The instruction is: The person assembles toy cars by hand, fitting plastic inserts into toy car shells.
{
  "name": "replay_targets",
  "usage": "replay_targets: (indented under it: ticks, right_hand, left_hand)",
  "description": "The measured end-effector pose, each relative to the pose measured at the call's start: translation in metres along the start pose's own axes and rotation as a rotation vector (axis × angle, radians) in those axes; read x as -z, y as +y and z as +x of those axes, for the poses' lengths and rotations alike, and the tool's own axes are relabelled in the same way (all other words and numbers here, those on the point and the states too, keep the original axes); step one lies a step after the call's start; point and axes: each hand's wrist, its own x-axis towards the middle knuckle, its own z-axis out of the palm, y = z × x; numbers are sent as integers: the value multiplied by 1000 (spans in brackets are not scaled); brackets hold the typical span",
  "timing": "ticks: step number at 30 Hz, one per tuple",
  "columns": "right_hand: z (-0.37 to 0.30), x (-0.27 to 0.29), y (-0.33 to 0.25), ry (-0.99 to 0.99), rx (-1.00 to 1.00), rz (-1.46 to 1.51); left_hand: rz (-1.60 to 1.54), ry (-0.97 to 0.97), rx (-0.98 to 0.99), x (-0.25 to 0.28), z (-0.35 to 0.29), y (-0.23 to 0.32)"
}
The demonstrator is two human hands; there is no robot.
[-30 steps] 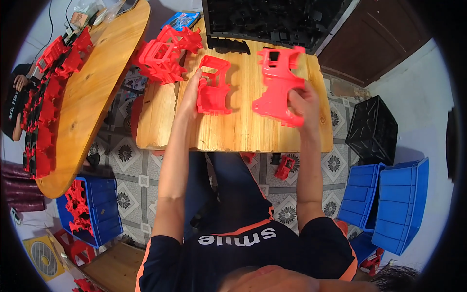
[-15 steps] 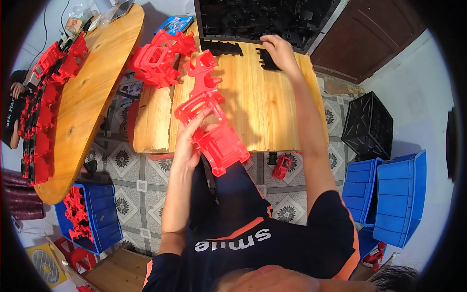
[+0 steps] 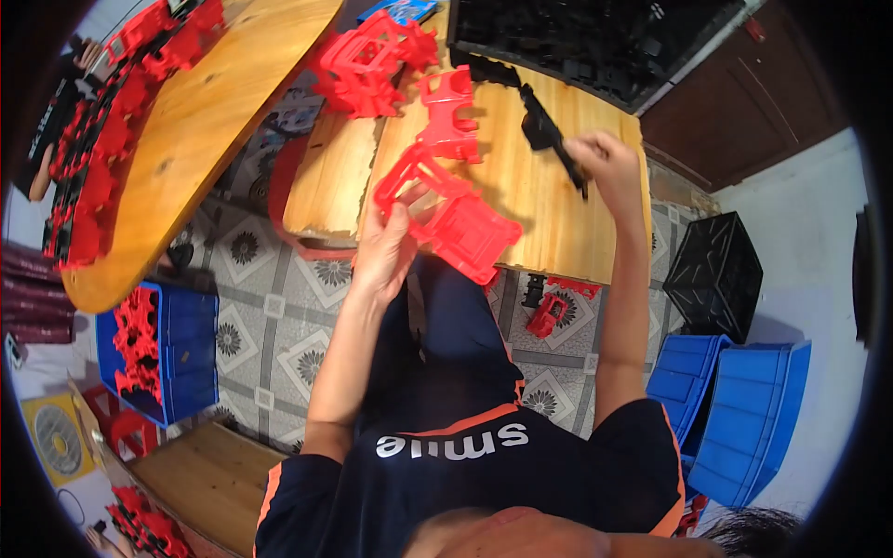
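My left hand [image 3: 386,256] grips a red plastic toy-vehicle body [image 3: 473,237] by its open cab frame, tilted over the table's near edge. My right hand [image 3: 609,167], slightly blurred, has its fingers closed on a long black plastic chassis piece [image 3: 542,130], which is turned edge-on over the table's right side. Beyond the left hand, another red body part [image 3: 449,116] lies on the table. A pile of similar red bodies [image 3: 365,70] is at its far left. Another black piece [image 3: 484,68] lies by the large black bin's front edge.
A large black bin [image 3: 465,37] of black parts is at the table's [image 3: 521,242] far side. Left, a curved wooden table [image 3: 195,121] carries a row of red and black assemblies; a person is beyond it. Blue crates [image 3: 749,418] and a black crate [image 3: 714,274] are at right.
My right hand has lifted the black chassis piece off the table and brought it nearer, away from the bin. My left hand still holds the red body. The whole view has shifted.
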Motion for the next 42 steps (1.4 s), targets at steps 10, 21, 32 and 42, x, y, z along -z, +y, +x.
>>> replay_targets:
  ticks: [10, 21, 32, 42]
  right_hand:
    - [-116, -92, -70, 147, 526, -252]
    - [-133, -106, -72, 182, 595, -353]
    - [-82, -110, -73, -217, 137, 445]
    - [-78, -117, -112, -583, 262, 507]
  left_hand:
    - [86, -53, -70, -3, -9, -3]
    - [83, -26, -168, -11, -20, -1]
    - [503, -81, -227, -23, -25, 7]
    - [595, 277, -846, -36, -39, 77]
